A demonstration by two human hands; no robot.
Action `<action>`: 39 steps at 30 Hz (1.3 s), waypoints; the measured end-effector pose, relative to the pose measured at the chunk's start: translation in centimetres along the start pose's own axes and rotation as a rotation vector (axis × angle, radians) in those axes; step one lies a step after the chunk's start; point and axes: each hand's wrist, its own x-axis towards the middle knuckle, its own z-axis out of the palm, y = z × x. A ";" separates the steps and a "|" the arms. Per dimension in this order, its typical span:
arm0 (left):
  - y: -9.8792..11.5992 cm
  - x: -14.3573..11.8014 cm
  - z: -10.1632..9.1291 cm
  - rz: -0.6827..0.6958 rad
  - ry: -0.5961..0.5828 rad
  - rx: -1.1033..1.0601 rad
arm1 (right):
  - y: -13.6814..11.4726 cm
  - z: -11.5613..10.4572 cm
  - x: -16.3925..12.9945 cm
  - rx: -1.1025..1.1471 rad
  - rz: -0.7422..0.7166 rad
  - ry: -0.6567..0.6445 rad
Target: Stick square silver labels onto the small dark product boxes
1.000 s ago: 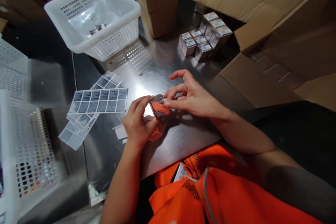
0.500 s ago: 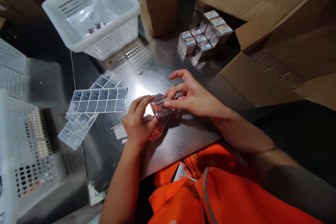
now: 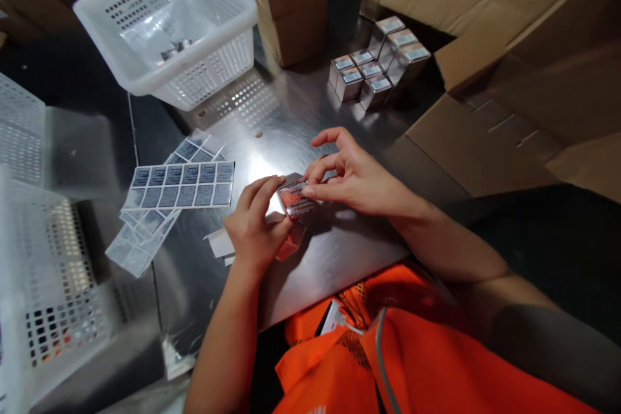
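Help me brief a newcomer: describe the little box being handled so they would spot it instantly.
On the shiny steel table, between the left hand and right hand, sits a small silver carton with a red face. Unlike the cluster of plain silver boxes further back, it is held.

print on the small box (image 3: 295, 198) too small to read, left basket (image 3: 43, 284) blurred and cut off
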 end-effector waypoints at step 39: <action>-1.0 1.0 0.2 -0.637 0.348 -0.261 | 4.3 3.6 0.8 -0.604 -0.472 -0.077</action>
